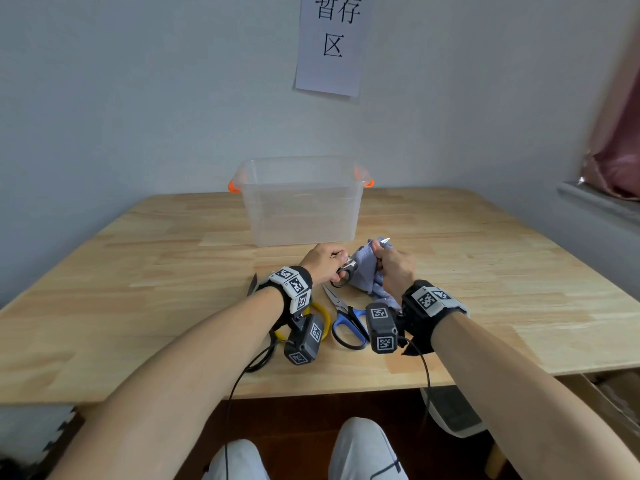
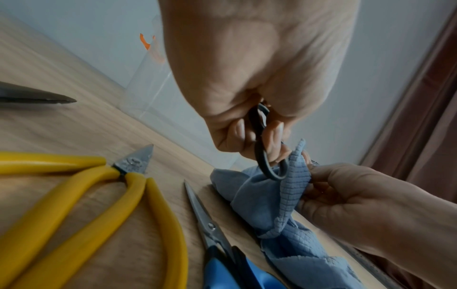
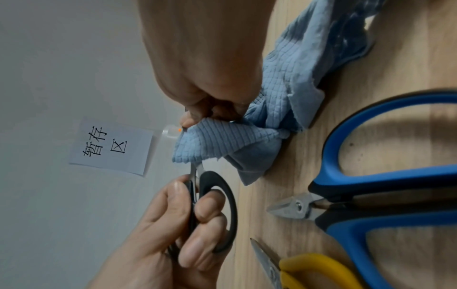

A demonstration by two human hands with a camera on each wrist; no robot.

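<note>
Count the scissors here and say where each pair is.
3. The black-handled scissors: held by the left hand, blades in the blue cloth. The blue-handled scissors: on the table beside the cloth. The yellow-handled scissors: left of them. A dark blade farther left may be a fourth.

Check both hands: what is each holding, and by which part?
Left hand grips the black-handled scissors by their finger loops. Right hand pinches the blue cloth, bunched over the blades, near its upper edge; the blade tip pokes out.
</note>
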